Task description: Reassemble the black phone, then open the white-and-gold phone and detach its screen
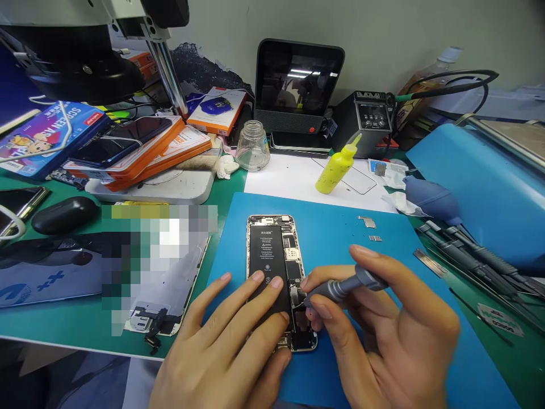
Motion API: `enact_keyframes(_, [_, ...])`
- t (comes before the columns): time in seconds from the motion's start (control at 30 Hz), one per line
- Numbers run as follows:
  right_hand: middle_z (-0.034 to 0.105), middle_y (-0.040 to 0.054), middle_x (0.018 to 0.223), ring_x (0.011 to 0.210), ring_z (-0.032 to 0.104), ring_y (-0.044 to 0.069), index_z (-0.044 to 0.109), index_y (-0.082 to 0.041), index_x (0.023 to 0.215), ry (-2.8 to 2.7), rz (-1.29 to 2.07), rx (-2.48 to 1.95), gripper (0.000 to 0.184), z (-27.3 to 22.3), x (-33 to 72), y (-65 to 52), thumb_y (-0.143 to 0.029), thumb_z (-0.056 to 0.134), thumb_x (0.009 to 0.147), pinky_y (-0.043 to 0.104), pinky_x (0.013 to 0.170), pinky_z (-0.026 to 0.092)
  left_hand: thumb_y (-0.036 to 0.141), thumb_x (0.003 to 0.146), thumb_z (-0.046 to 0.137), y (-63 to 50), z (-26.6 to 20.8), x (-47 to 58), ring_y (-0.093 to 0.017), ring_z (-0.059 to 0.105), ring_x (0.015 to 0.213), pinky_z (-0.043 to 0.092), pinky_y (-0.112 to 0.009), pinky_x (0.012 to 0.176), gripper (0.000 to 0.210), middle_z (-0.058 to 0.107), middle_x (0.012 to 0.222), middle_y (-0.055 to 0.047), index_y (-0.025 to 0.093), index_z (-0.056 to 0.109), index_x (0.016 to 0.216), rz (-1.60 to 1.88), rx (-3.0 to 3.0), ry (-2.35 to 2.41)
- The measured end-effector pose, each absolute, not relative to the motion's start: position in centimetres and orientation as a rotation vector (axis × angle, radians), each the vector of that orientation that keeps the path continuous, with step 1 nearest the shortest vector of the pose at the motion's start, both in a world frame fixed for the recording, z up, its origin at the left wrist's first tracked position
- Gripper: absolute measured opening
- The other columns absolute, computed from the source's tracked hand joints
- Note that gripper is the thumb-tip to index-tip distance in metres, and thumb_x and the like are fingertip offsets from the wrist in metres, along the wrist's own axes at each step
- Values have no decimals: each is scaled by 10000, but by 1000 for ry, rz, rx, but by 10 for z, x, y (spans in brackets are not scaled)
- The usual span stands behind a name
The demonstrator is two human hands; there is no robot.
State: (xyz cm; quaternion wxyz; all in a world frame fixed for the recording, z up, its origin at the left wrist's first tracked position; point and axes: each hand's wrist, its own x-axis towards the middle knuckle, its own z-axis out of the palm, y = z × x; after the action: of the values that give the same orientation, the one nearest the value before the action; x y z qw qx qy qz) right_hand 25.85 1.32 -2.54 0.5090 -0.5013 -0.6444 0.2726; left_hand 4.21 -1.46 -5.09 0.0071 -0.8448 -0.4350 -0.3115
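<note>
An opened phone [293, 254] lies on the blue mat [230, 238], its black battery [266, 241] and inner parts bare. My left hand [230, 335] rests over the lower part of the battery with its fingers spread, pressing flat and holding nothing. Between the thumb and fingers of my right hand [392, 335] is a grey screwdriver [340, 288], tilted, its tip down at the right side of the phone's lower half. What the tip touches is too small to make out. Small metal plates [368, 222] and tiny screws sit on the mat beyond the right hand.
A detached screen [179, 289], partly pixelated, lies left of the mat. Behind are a yellow bottle [336, 170], a glass jar [253, 147] and a dark display [298, 79]. Several tweezers [481, 255] and a blue air blower [432, 199] lie at right.
</note>
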Motion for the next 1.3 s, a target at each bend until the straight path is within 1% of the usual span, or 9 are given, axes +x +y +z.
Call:
enact_keyframes(0.3, [702,10,915,747,747,222,617,-316,1387,-1225,431,-1288,413,-7,246,14,-176,734,1017,416,693,681,97,1061,705,-14,-51,45,-155,597,1575,287,-368,1421,329,681,1638,38,245,772,1347,-1034,-2629,-1382])
enact_keyframes(0.4, [613,-48,771,604,647,179,634,-352,1310,-1153,546,-1255,309,-4,251,19,-190,651,1047,323,551,609,98,1054,716,-14,-51,45,-145,595,1574,289,-363,1417,332,694,1623,48,259,773,1339,-1032,-2635,-1393])
enact_keyframes(0.53, [698,-46,774,505,618,122,676,-361,1385,-1673,572,-1441,290,-2,266,21,-293,618,1109,206,417,462,99,1061,708,-14,-52,45,-141,609,1559,283,-352,1417,312,720,1597,43,247,769,1329,-1046,-2626,-1385])
enact_keyframes(0.67, [696,-55,653,484,655,159,738,-337,1275,-2047,508,-1517,231,3,271,24,-369,575,1114,234,435,477,105,1073,691,-13,-51,44,-131,614,1551,272,-335,1422,318,728,1585,58,246,761,1349,-1058,-2626,-1397])
enact_keyframes(0.87, [719,-2,677,551,710,216,765,-309,1182,-2085,192,-1545,284,4,264,29,-494,578,1076,269,467,513,183,1124,640,-9,-47,39,-119,652,1508,240,-284,1423,288,711,1603,83,267,756,1373,-965,-2660,-1336])
enact_keyframes(1.0, [747,1,703,582,746,217,741,-299,1158,-2176,168,-1528,226,0,266,28,-439,581,1082,261,477,515,166,1146,609,-5,-46,45,-105,718,1423,306,-270,1399,252,790,1495,85,264,763,1320,-1075,-2595,-1389])
enact_keyframes(1.1, [788,-21,764,609,784,198,671,-294,1205,-2317,228,-1468,164,-2,273,27,-284,553,1092,251,500,529,99,1135,595,-3,-48,50,-90,756,1357,363,-268,1368,266,838,1402,98,271,774,1232,-1201,-2542,-1466])
enact_keyframes(1.2, [807,-69,818,616,803,161,563,-291,1268,-2472,246,-1395,256,-1,280,30,-135,515,1071,247,491,528,31,1092,611,-2,-52,51,-101,764,1348,379,-278,1356,314,836,1405,91,258,779,1228,-1224,-2537,-1439])
enact_keyframes(1.3, [762,-106,736,529,762,155,513,-285,1221,-2557,209,-1358,222,2,282,37,-130,501,1063,282,411,480,21,1074,628,-3,-56,51,-114,762,1362,368,-302,1368,324,817,1437,81,245,785,1247,-1203,-2547,-1397])
